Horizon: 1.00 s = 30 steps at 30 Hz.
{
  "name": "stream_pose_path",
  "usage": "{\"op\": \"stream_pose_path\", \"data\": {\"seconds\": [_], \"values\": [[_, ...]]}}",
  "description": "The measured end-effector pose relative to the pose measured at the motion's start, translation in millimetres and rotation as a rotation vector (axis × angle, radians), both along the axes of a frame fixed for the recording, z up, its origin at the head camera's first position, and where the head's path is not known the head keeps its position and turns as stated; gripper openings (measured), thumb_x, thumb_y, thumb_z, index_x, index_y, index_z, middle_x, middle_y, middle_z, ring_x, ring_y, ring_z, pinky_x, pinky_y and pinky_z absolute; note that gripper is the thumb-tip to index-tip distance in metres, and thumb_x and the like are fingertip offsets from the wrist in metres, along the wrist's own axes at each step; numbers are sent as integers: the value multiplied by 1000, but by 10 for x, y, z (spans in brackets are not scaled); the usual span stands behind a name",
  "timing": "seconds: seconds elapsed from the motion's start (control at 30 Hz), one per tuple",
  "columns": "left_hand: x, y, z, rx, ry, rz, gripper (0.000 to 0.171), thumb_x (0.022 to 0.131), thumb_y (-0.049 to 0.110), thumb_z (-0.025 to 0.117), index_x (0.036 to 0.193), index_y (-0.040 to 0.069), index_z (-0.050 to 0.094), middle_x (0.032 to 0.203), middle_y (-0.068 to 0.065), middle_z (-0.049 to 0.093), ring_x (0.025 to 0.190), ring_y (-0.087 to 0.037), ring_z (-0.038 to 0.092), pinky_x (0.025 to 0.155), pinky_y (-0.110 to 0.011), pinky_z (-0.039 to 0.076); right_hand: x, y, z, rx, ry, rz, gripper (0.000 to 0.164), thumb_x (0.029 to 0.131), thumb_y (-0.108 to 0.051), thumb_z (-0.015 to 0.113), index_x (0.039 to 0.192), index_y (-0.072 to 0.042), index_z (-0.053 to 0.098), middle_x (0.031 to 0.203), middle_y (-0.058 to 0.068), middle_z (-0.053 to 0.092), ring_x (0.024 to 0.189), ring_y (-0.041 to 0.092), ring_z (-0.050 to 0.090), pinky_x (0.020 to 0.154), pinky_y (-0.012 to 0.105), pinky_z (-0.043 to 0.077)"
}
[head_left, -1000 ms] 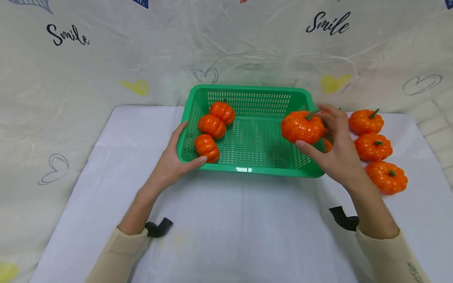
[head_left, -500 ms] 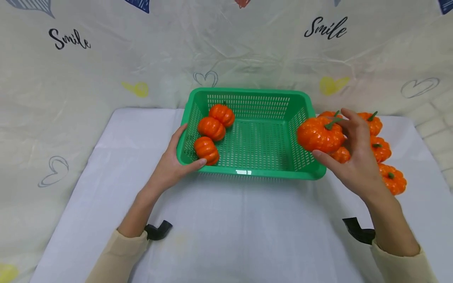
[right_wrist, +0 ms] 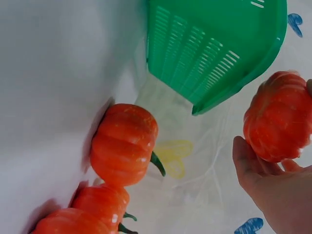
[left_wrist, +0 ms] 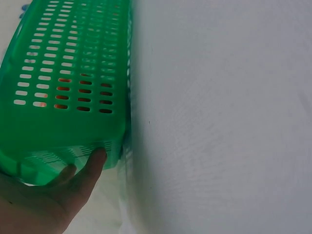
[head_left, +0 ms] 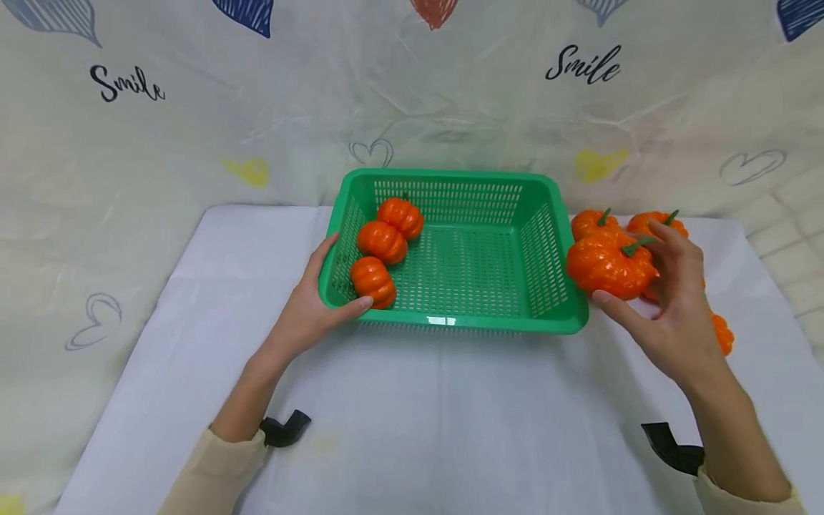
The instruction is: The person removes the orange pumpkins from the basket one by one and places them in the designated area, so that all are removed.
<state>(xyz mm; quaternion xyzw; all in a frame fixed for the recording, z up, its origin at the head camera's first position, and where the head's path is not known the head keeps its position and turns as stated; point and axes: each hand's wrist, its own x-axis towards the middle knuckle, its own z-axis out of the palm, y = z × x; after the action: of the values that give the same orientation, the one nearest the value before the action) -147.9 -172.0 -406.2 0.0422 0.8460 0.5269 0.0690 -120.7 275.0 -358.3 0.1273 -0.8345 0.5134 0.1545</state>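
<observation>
Right hand has a pumpkin pinched between thumb and fingers, up off the surface just beside the basket's right end — it's left of the palm, wide axis running roughly left-right. Left hand is way over gripping the basket's left end, where three small pumpkins sit inside — more pumpkins are at the frame's right, partly hidden.

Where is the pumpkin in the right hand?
In the head view, at right, the held pumpkin is beside the green basket, in the right hand; the right wrist view shows it raised off the table.
</observation>
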Motion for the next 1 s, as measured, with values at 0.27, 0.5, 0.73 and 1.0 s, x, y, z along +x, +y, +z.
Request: {"op": "stream_pose_path", "data": {"seconds": [0.27, 0.5, 0.73, 1.0], "values": [[12, -13, -23, -6, -2, -3, 104, 87, 45, 81, 164, 46, 11, 172, 5, 24, 150, -29, 38, 113, -60, 48, 104, 92, -81, 23, -11, -34, 103, 79, 22, 70, 162, -18, 24, 157, -1, 40, 139, 15, 41, 104, 6, 41], [16, -13, -7, -10, -1, 4, 105, 86, 48, 81, 163, 47, 11, 172, 7, 24, 151, -27, 37, 113, -59, 48, 138, 195, -137, 63, -76, -132, 99, 85, 10, 74, 162, -24, 23, 154, -9, 38, 138, 8, 38, 101, 0, 39], [-7, -14, 17, -16, 3, 6, 104, 86, 49, 81, 163, 49, 11, 171, 8, 25, 149, -26, 39, 113, -58, 48, 180, 284, -202, 93, -105, -182, 98, 87, 7, 76, 162, -25, 23, 147, -16, 37, 135, 5, 37, 101, -1, 36], [2, -14, 0, -22, -4, 9, 104, 86, 50, 81, 163, 49, 11, 171, 6, 25, 149, -28, 39, 112, -58, 50, 254, 401, -324, 132, -162, -190, 98, 87, 5, 77, 163, -24, 21, 147, -17, 34, 128, 1, 38, 94, -3, 37]]}}
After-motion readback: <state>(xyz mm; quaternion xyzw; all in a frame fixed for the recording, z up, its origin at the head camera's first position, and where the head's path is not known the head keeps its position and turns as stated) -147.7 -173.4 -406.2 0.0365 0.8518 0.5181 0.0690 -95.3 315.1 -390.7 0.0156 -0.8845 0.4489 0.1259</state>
